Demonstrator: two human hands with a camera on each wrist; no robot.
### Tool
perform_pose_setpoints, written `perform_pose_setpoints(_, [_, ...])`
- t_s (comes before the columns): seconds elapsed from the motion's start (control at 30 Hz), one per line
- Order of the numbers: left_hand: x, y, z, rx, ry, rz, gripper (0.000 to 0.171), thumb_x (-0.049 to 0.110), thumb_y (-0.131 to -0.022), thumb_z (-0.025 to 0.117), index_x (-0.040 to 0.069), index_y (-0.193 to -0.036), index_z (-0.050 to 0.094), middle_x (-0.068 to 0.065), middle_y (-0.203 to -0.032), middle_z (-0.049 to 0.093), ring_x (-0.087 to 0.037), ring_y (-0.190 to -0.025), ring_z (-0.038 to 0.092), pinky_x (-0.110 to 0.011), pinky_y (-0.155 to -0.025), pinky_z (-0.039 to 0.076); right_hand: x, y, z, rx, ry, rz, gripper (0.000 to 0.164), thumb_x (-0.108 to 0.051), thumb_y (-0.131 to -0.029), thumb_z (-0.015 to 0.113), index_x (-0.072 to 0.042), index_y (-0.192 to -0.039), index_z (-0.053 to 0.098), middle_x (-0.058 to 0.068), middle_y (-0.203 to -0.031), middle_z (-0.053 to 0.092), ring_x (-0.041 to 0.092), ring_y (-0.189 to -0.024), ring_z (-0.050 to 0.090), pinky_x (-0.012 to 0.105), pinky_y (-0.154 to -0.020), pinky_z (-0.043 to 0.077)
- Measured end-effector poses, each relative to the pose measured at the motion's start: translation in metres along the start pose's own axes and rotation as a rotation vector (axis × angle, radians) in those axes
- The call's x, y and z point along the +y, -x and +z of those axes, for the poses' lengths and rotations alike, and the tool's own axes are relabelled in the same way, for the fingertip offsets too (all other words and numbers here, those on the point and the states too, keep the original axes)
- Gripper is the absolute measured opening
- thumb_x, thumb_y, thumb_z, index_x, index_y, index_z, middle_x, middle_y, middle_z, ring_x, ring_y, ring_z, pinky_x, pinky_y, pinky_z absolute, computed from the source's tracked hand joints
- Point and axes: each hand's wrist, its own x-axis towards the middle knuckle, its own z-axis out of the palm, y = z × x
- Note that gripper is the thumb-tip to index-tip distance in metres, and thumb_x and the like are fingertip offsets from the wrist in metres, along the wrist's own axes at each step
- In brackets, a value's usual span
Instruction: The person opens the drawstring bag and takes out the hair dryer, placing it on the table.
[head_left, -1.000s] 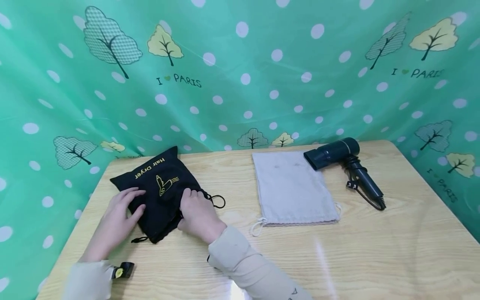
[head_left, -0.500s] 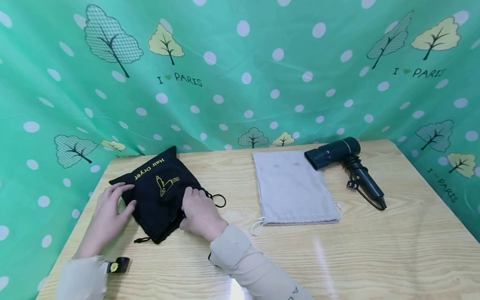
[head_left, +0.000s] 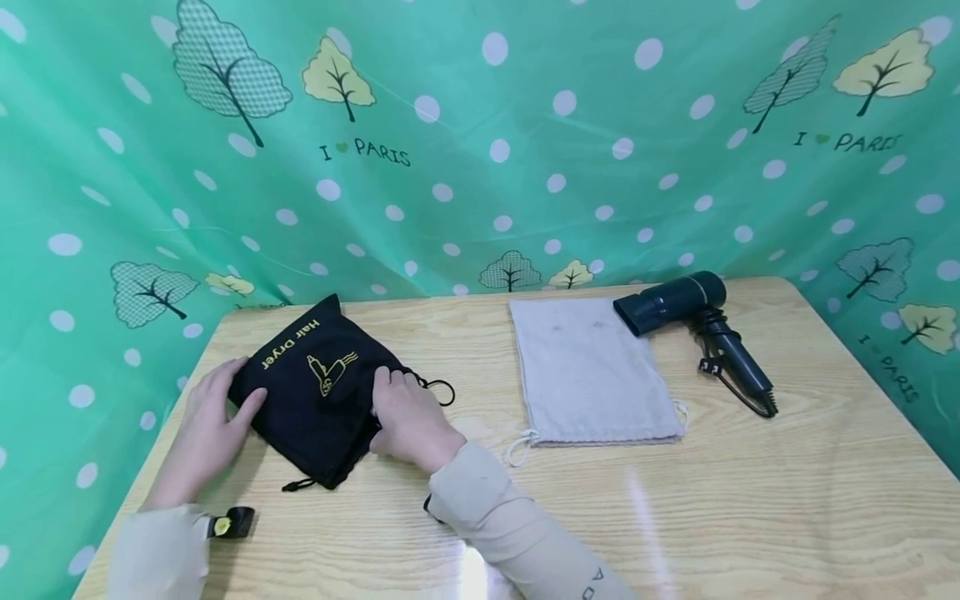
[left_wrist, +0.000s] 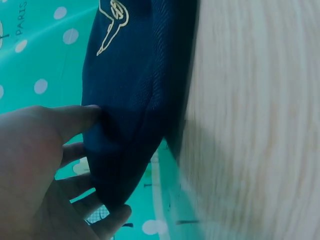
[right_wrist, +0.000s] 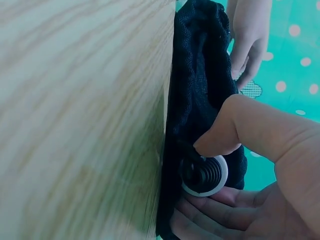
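A black drawstring bag (head_left: 300, 417) with yellow "Hair Dryer" lettering lies at the left of the table, bulging. My left hand (head_left: 198, 433) holds its closed left end, thumb on the front face and fingers round the far side, as the left wrist view shows. My right hand (head_left: 412, 418) is at the bag's mouth. In the right wrist view, its thumb and fingers grip the round end of a hair dryer handle (right_wrist: 218, 176), which has a pale rim and a black ribbed cord sleeve. The rest of that dryer is hidden in the bag.
A flat grey drawstring bag (head_left: 592, 375) lies right of centre on the wooden table (head_left: 750, 500). Beside it rests a dark hair dryer (head_left: 671, 302) with its cord wound round the handle. A green patterned curtain (head_left: 450, 125) hangs behind and at both sides.
My left hand has moved left along the black bag to its closed end and now covers the left corner. The bag has turned slightly, and its mouth has shifted a little right with my right hand.
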Motion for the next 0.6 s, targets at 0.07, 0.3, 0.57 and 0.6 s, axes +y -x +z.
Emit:
perform_pose_setpoints(0.07, [-0.001, 0.000, -0.002, 0.001, 0.009, -0.004, 0.055, 0.025, -0.107, 0.044, -0.004, -0.151, 0.030, -0.039, -0.149, 0.029, -0.058, -0.139, 0.021, -0.070, -0.113, 0.015, 0.001, 0.001, -0.001, 0.002, -0.004, -0.010, 0.056, -0.026, -0.072, 0.085, -0.011, -0.110, 0.047, 0.001, -0.097, 0.057, 0.018, -0.089, 0.056, 0.027, -0.064, 0.048])
perform_pose_setpoints(0.3, [-0.008, 0.000, -0.005, 0.038, -0.007, 0.004, 0.046, 0.018, -0.108, 0.039, -0.002, -0.149, 0.038, -0.037, -0.144, 0.040, -0.058, -0.134, 0.031, -0.068, -0.111, 0.021, 0.004, 0.003, -0.001, 0.033, 0.013, -0.036, 0.050, -0.027, -0.076, 0.081, -0.009, -0.110, 0.049, 0.002, -0.099, 0.060, 0.019, -0.092, 0.059, 0.029, -0.071, 0.052])
perform_pose_setpoints(0.57, [-0.011, -0.001, -0.004, 0.065, -0.048, -0.002, 0.043, 0.004, -0.104, 0.038, -0.001, -0.146, 0.043, -0.037, -0.139, 0.046, -0.056, -0.123, 0.044, -0.066, -0.093, 0.038, 0.007, 0.003, 0.000, 0.064, 0.026, -0.047, 0.051, -0.035, -0.082, 0.081, -0.008, -0.114, 0.052, 0.003, -0.103, 0.065, 0.019, -0.097, 0.062, 0.030, -0.076, 0.054])
perform_pose_setpoints(0.6, [-0.011, -0.001, -0.004, 0.070, -0.053, -0.005, 0.043, 0.003, -0.104, 0.038, 0.000, -0.146, 0.044, -0.037, -0.138, 0.047, -0.054, -0.120, 0.046, -0.065, -0.089, 0.040, 0.008, 0.003, 0.000, 0.067, 0.025, -0.051, 0.051, -0.036, -0.082, 0.081, -0.008, -0.113, 0.052, 0.003, -0.103, 0.065, 0.019, -0.097, 0.063, 0.030, -0.077, 0.054])
